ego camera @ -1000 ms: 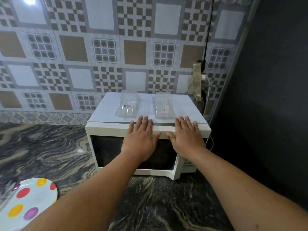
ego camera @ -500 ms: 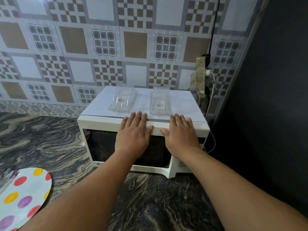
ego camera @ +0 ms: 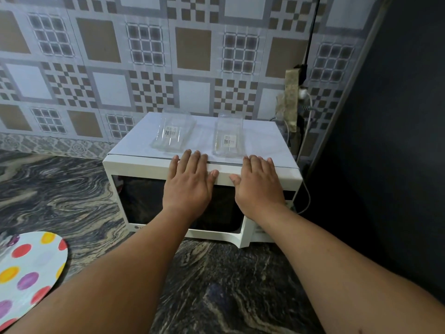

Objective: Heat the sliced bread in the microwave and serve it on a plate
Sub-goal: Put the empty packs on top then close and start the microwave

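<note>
Both hands are lying flat on the white microwave [ego camera: 173, 208] w/ door closed: left hand [ego camera: 189, 186] & right hand [ego camera: 258, 186] side by side, palms over the door's upper part, straight fingers [ego camera: 192, 160] reaching onto the top front edge, gripping nothing. Two clear plastic containers [ego camera: 173, 133] are sitting on top just beyond the fingertips. A polka-dot plate [ego camera: 26, 271] is lying on the marbled tabletop [ego camera: 228, 285], well left of the microwave; no bread visible.
</note>
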